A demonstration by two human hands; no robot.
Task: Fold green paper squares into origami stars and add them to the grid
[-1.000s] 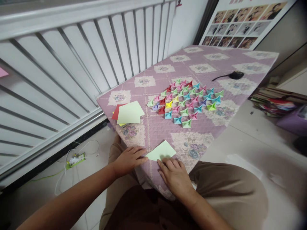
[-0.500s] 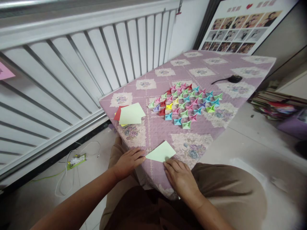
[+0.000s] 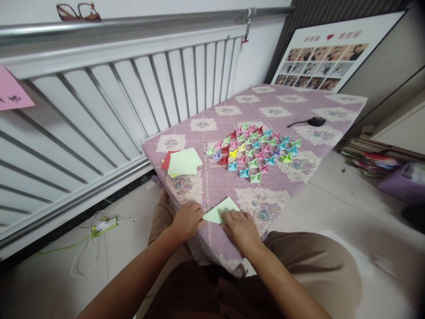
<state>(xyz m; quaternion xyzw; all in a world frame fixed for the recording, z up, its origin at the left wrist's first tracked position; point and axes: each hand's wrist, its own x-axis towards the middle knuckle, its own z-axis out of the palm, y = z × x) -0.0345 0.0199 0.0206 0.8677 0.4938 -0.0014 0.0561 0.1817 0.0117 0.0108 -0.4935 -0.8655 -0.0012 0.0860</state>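
A sheet of pale green folding paper (image 3: 216, 212) lies folded near the front of the table, with a pointed corner toward the left. My left hand (image 3: 187, 221) is closed at that left corner, its fingers curled and its thumb by the tip. Over the right part of the paper, my right hand (image 3: 241, 231) has its fingers bent together and pressed down, the thumb at the near edge; they hide that end. Beyond my hands, many small folded paper pieces (image 3: 253, 162) in several colours stand in rows.
A stack of coloured paper sheets (image 3: 184, 162), pale green on top, lies at the table's left edge. Farther back is a black object with a thin tail (image 3: 316, 121). A radiator (image 3: 139, 88) runs along the left side. A power strip (image 3: 105, 226) with cables lies on the floor.
My right hand has moved from the paper's lower right edge onto its right part, covering it. My left fingers have curled in more at the left corner. The camera view has shifted slightly.
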